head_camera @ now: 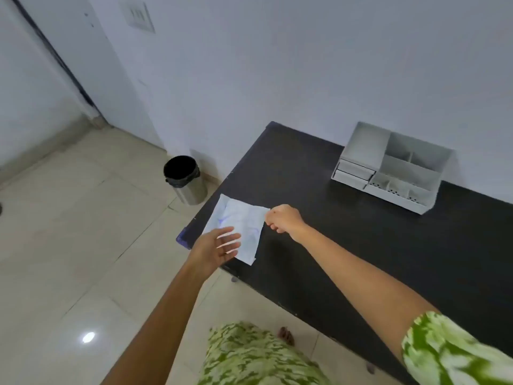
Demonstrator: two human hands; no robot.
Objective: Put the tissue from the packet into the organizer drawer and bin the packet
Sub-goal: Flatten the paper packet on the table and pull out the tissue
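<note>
A flat white packet (241,218) with faint blue print lies at the near left corner of the black table (347,245). My right hand (283,219) is closed in a pinch on the packet's right edge. My left hand (219,247) hovers with fingers spread over the packet's near left part; whether it touches is unclear. No tissue shows apart from the packet. A white desk organizer (388,169) stands at the table's back against the wall, with two small shut drawers (352,173) on its left side.
A steel bin (185,179) with a black liner stands on the tiled floor (69,232) just left of the table, against the wall. The table's left edge runs close by the packet. A door frame is at the far left.
</note>
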